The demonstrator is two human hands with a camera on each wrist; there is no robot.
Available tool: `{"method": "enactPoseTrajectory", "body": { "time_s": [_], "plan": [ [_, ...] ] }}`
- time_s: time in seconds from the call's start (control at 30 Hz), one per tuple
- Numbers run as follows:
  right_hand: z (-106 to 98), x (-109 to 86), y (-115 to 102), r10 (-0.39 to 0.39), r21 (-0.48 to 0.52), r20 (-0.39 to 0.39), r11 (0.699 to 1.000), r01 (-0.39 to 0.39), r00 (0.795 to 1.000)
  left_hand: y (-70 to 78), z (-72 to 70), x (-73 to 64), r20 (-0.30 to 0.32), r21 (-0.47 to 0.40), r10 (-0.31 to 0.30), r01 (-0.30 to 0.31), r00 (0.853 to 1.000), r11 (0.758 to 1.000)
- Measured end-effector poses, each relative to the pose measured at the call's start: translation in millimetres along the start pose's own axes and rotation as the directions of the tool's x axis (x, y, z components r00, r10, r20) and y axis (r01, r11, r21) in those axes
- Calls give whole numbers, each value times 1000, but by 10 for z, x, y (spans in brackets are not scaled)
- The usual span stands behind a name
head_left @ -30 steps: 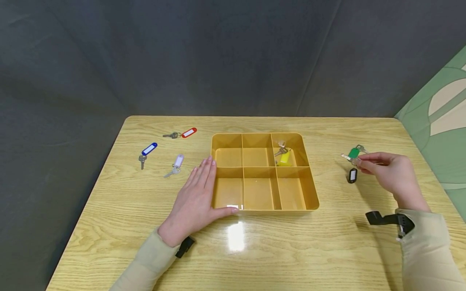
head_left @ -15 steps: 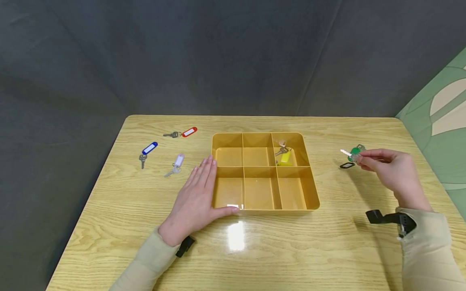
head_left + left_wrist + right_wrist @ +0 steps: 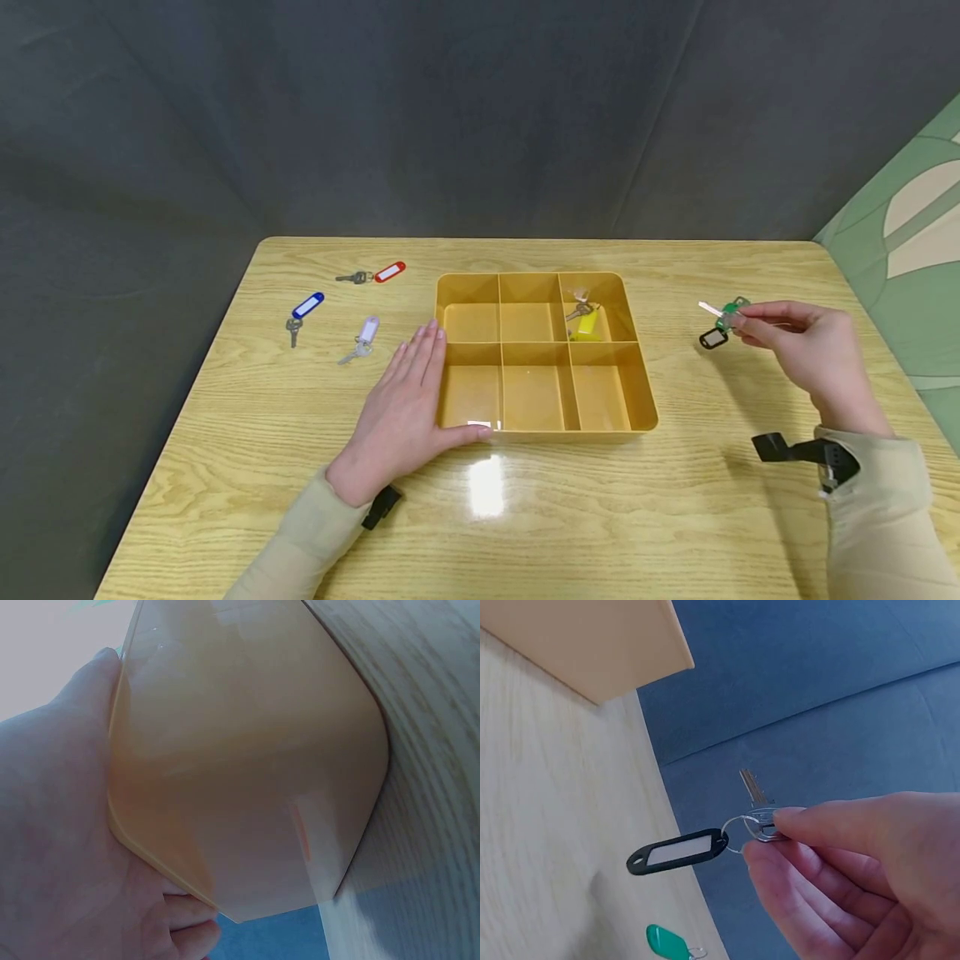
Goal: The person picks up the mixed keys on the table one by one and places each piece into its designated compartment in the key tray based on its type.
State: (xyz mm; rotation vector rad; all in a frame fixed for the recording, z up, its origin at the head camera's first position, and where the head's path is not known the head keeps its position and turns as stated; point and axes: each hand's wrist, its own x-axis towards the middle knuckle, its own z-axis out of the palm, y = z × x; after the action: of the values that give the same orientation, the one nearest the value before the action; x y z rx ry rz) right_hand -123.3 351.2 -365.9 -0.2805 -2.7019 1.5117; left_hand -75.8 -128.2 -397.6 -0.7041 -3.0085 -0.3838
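Between thumb and fingers my right hand (image 3: 806, 346) pinches a key (image 3: 752, 787) by its head, above the table at the right. A black key tag (image 3: 676, 853) dangles from the key's ring. Beneath it on the table lies a green-tagged key (image 3: 667, 943), partly covered in the head view. My left hand (image 3: 401, 408) rests with straight fingers along the left wall of a yellow six-compartment box (image 3: 555, 435), its thumb at the front rim. Inside the back right compartment is a key with a yellow tag (image 3: 588, 323).
Left of the box lie a red-tagged key (image 3: 390, 272), a blue-tagged key (image 3: 308, 305) and a key with a pale lilac tag (image 3: 368, 330). A dark cloth (image 3: 480, 125) stands behind the table's far edge. Both wrists carry black straps.
My right hand has lifted the black-tagged key slightly, moving it a little away from me. Its tag has swung round to the left. My left hand and the box stay put.
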Motion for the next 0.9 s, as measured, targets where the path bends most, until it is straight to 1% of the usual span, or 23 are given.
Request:
{"method": "enactPoseTrajectory", "body": {
  "time_s": [0.27,0.53,0.7,0.9],
  "plan": [
    [15,-43,-122,-23,0,-30,1000,23,999,-6,5,0,-11,5,7,-7,1000,1000],
    [40,-113,-257,-54,-4,-44,999,54,998,-1,-8,0,15,-11,-8,8,1000,1000],
    [60,-135,-320,-66,5,-59,998,67,996,-1,-2,4,-1,-12,-3,3,1000,1000],
    [80,-157,-375,-88,-14,-68,996,88,994,-1,-4,-1,-1,-11,-2,2,1000,1000]
  ]
}}
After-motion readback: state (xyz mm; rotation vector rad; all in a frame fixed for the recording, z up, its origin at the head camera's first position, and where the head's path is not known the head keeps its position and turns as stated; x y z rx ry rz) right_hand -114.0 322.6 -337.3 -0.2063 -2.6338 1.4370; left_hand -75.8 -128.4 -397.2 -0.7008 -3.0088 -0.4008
